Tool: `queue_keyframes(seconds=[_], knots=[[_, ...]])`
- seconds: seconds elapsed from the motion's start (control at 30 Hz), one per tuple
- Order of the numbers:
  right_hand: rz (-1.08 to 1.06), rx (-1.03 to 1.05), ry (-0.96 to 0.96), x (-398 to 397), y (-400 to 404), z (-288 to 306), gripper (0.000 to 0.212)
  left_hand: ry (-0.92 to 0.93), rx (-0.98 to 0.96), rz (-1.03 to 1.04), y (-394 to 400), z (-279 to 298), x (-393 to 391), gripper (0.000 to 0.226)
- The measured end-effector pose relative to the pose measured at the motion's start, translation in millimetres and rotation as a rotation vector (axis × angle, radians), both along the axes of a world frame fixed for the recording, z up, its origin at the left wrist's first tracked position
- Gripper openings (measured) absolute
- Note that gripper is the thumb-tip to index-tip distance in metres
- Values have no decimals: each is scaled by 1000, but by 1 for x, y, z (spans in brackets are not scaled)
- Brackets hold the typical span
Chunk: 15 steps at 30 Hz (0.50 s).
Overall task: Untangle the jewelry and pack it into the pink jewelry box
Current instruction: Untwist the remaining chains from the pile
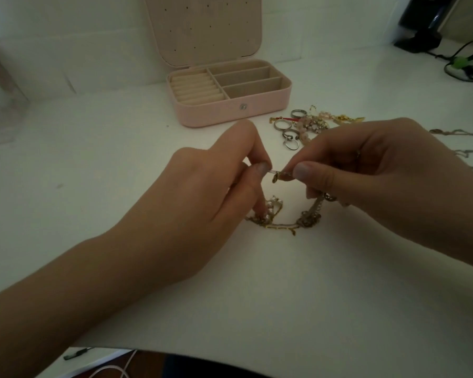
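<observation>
Both hands, left and right, pinch a tangled gold chain above the white bench; the open pink jewelry box sits toward its far edge.

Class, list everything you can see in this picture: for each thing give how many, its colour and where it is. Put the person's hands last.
jewelry box: one, pink, open, far middle of the table, compartments look empty
rings: several, silver, right of the box
beaded jewelry pile: one heap, pink and gold, beside the rings
tangled chains: one cluster, gold with pearls, on the table beneath the hands
thin chains: a few, pale, right edge
cables: a bundle, black with a green tie, far right
table: one, white
left hand: pinching a chain
right hand: pinching the same chain
</observation>
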State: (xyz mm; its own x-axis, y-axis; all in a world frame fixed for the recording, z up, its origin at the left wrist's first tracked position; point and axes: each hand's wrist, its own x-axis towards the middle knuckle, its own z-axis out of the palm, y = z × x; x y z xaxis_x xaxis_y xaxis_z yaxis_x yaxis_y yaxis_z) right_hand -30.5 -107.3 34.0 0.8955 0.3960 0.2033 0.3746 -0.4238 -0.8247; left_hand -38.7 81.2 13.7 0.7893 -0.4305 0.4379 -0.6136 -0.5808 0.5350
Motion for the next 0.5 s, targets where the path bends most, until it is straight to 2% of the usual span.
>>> queue_keyframes(seconds=[0.2, 0.3, 0.43, 0.5], knots=[[-11, 25, -9, 0, 0, 0, 17, -11, 34, 35, -1, -2, 2, 8], [-19, 5, -25, 0, -1, -2, 18, -30, 61, 17, 1, 0, 2, 15], [-6, 17, -19, 1, -2, -5, 12, -13, 33, -9, 0, 1, 1, 9], [8, 18, -21, 1, -2, -6, 16, 7, -8, -18, 0, 1, 1, 9]])
